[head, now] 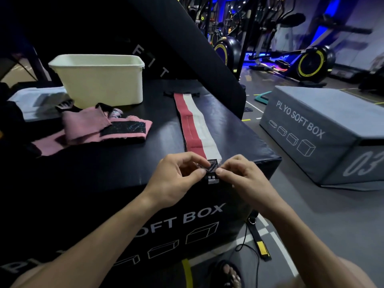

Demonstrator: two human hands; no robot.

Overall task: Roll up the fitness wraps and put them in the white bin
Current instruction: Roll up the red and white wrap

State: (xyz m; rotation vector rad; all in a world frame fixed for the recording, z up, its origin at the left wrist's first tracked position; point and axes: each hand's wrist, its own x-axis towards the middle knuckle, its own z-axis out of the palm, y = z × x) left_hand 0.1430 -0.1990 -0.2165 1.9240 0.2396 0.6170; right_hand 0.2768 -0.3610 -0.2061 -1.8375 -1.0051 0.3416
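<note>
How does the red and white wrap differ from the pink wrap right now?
The red and white wrap lies stretched out straight on the black box; the pink wrap lies loosely folded in a heap. Both hands, left and right, pinch the striped wrap's near end; nothing touches the pink one. The pink wrap lies closer to the white bin. Neither is rolled or binned yet.

My fingers (202,173) feel woven cloth, the striped wrap (195,125); its end patch is rough. At ten o'clock, the bin (99,80) is smooth matt plastic.

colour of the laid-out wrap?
Wrap: red and white lengthwise stripes, black near end; head view.
</note>
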